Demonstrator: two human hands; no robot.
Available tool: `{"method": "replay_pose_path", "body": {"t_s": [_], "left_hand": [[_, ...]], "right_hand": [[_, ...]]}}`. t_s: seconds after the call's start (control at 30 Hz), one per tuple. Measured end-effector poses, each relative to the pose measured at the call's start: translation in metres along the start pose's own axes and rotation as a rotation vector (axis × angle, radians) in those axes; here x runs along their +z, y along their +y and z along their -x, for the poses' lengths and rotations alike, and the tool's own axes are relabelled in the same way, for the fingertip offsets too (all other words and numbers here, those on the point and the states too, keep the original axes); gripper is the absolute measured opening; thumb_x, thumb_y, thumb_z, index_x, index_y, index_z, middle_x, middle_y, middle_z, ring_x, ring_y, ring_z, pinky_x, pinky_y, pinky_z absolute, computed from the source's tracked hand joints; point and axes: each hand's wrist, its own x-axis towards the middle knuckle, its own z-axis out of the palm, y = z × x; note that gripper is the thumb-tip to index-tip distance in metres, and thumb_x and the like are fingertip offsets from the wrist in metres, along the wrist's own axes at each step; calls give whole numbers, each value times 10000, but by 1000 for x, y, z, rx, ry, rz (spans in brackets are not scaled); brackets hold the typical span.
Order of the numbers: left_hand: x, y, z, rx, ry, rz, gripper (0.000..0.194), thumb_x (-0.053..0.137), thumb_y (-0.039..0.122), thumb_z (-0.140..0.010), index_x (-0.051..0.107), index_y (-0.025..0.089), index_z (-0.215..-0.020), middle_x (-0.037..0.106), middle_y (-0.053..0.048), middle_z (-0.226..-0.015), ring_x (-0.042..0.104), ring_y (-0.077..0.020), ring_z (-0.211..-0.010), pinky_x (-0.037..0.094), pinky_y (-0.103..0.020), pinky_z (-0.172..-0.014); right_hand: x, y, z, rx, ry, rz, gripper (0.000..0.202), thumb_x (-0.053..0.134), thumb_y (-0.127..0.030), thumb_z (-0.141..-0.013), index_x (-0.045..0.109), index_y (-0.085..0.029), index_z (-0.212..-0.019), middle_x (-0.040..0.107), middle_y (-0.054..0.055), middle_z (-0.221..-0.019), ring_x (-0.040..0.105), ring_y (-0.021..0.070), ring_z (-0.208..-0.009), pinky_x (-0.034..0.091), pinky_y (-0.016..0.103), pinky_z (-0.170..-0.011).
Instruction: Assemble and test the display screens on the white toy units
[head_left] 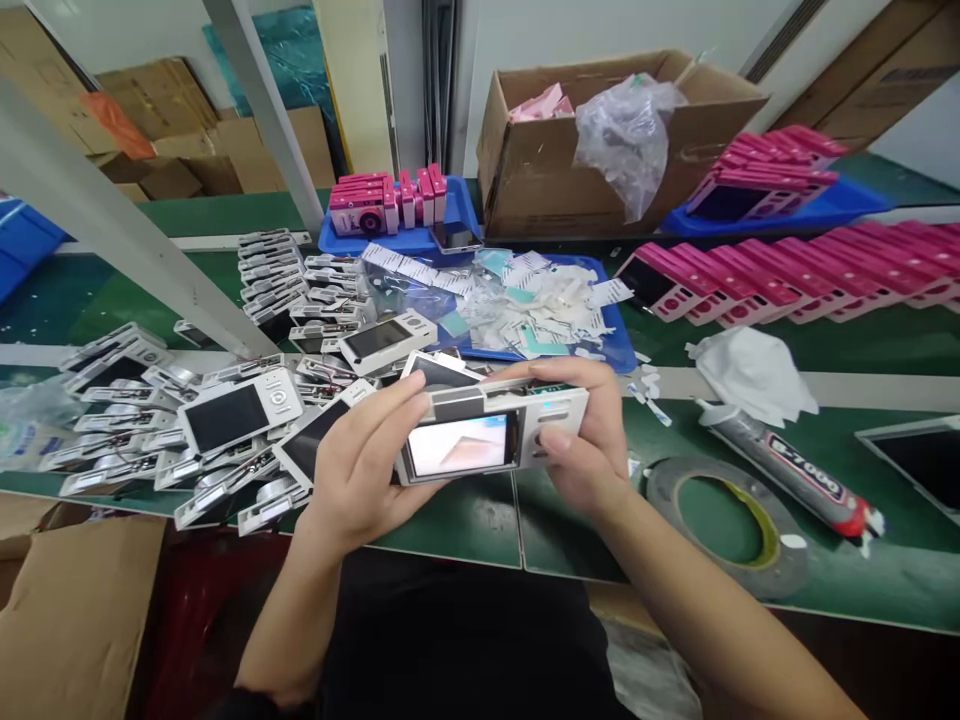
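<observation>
Already lit, the white camera (480, 447) sits clasped by left grip (367, 460) and right grip (594, 435) — top edge (550, 391) unclosed — dark-screened units (238, 414) heaped left of both.

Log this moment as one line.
left hand: holding white camera | right hand: holding same camera | screen: lit | tape roll: on green bench

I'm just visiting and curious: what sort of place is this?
Probably an electronics assembly workshop: it has a heap of white cameras, a row of pink cameras and a roll of tape.
</observation>
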Motion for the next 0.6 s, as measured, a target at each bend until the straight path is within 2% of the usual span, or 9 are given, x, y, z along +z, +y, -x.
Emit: {"method": "replay_pose_path", "body": {"t_s": [0.1,0.2,0.37,0.5,0.6], "left_hand": [[10,-1,-4,4,-13,0,736,775,335,-970,432,170,-1601,693,-181,-1410,711,-287,-1299,629,-395,-1050],[21,1,-4,-21,22,1,724,770,313,-971,445,193,-1607,677,-175,-1424,707,-296,-1289,614,-412,-1067],[39,-1,0,28,103,30,738,780,279,-963,464,146,-1617,691,-143,-1309,706,-244,-1240,573,-342,-1118],[52,-9,6,8,170,91,802,836,349,-916,474,183,-1612,722,-110,-1230,756,-243,-1117,625,-341,-1017],[59,-15,12,37,230,142,938,912,333,-838,431,229,-1637,736,-91,-1240,780,-245,-1071,658,-362,-945]], "right_hand": [[-6,12,-3,-109,3,-27,315,612,-525,-1010,573,-324,-1248,764,54,-1184,755,263,-1056,630,466,-913],[-12,17,-3,-173,15,-34,243,638,-424,-1011,592,-306,-1218,765,60,-1175,760,270,-1084,642,474,-910],[-17,19,-3,-239,27,-70,240,640,-295,-1013,641,-343,-1249,766,34,-1173,769,255,-1106,656,454,-898],[-18,19,-3,-301,22,-82,298,636,-238,-1008,672,-342,-1285,777,38,-1196,768,251,-1083,657,460,-910],[-17,19,-2,-333,6,-77,330,636,-211,-1001,680,-326,-1307,779,42,-1215,769,243,-1064,659,453,-902]]}}
